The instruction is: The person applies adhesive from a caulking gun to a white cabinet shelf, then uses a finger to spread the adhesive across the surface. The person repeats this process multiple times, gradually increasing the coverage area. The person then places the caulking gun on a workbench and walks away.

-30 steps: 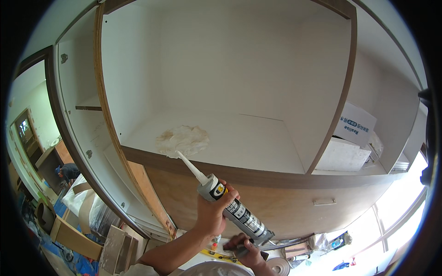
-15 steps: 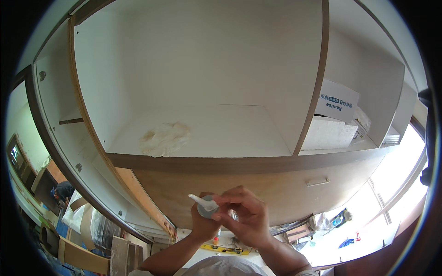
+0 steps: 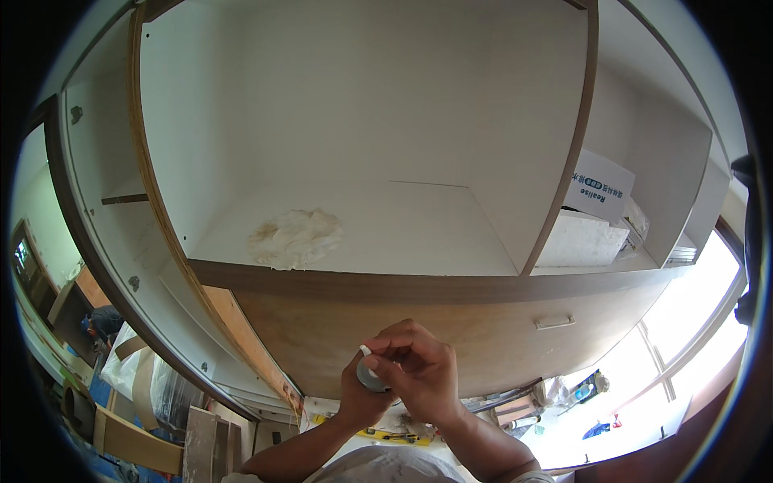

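In front of the cabinet, my left hand (image 3: 360, 401) is wrapped round a small grey cylinder (image 3: 371, 379), its round end facing up. My right hand (image 3: 419, 370) lies over that end, with thumb and fingers pinched on a slim white tapered piece (image 3: 365, 350) that looks like a nozzle. Only its tip and a short stretch show; the fingers cover the rest. Whether the piece is joined to the cylinder I cannot tell.
Ahead is an open white cabinet with a brown wooden edge (image 3: 362, 282); a cream-coloured stain or crumpled film (image 3: 296, 238) lies inside. A white box (image 3: 598, 184) sits in the right compartment. Below are a drawer handle (image 3: 555, 323) and a yellow spirit level (image 3: 394, 437). A person (image 3: 105, 324) is far left.
My right hand has shifted left and closed over the white piece, which stuck out across the cylinder's end before. The cabinet has moved slightly right in view.
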`<state>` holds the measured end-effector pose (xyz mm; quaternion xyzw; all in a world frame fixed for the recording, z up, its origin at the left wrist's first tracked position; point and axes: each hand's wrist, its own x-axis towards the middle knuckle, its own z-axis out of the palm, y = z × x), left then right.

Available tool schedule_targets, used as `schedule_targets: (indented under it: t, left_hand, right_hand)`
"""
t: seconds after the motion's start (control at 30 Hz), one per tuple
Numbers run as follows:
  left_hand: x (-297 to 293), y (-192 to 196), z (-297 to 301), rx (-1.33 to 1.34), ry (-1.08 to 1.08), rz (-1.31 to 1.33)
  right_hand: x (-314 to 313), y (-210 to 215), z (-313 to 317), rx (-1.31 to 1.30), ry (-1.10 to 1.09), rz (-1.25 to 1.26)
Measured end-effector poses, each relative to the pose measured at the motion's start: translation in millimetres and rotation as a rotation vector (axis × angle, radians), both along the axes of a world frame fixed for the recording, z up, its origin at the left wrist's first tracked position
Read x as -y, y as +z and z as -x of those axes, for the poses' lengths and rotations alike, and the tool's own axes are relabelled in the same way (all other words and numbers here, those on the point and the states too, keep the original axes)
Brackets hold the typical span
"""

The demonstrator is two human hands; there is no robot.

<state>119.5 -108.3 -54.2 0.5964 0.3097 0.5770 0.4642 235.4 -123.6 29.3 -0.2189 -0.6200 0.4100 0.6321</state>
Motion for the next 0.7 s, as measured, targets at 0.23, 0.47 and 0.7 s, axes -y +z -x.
schedule_targets:
  t: [0.23, 0.47, 0.7]
  left_hand:
    - [-1.5, 0.9, 18.1, -0.17, 0.036, 0.107]
    - [-12.3, 2.0, 48.9, -0.286, 0.043, 0.181]
    - [-36.5, 19.4, 125.4, -0.055, 0.216, 0.108]
  right_hand:
    - [-15.0, -4.3, 1.6, 0.071, -0.049, 0.084]
    - [-29.1, 15.8, 4.1, 0.092, 0.058, 0.281]
    - [-133.2, 80.6, -37.1, 0.207, -0.11, 0.342]
